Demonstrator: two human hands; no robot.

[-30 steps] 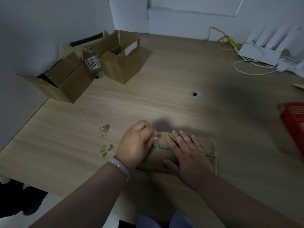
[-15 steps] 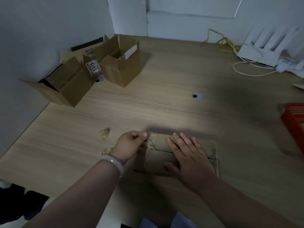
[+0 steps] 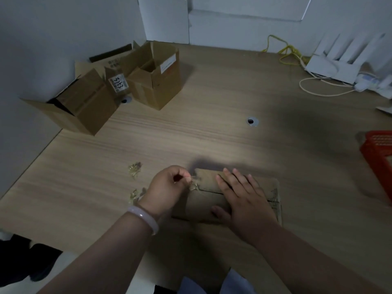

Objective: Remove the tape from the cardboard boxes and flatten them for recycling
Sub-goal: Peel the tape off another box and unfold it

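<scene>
A flattened cardboard box [image 3: 206, 201] lies on the wooden table [image 3: 212, 141] near its front edge. My right hand [image 3: 244, 198] presses flat on top of it, fingers spread. At the box's left end my left hand [image 3: 167, 187] pinches a strip of clear tape [image 3: 194, 183] that still clings to the cardboard. Two crumpled tape scraps [image 3: 134, 169] [image 3: 136, 195] lie on the table to the left. Two open cardboard boxes [image 3: 84, 107] [image 3: 154, 81] stand at the far left by the wall.
A red basket [image 3: 379, 158] sits at the right edge. A white router [image 3: 339, 64] with white and yellow cables [image 3: 284, 49] is at the back right. Two round cable holes [image 3: 252, 121] are set in the table. A flat cardboard sheet leans behind the boxes.
My left hand has drawn left off the box, pulling the tape away from the cardboard's left end. The right hand has stayed pressed on the box.
</scene>
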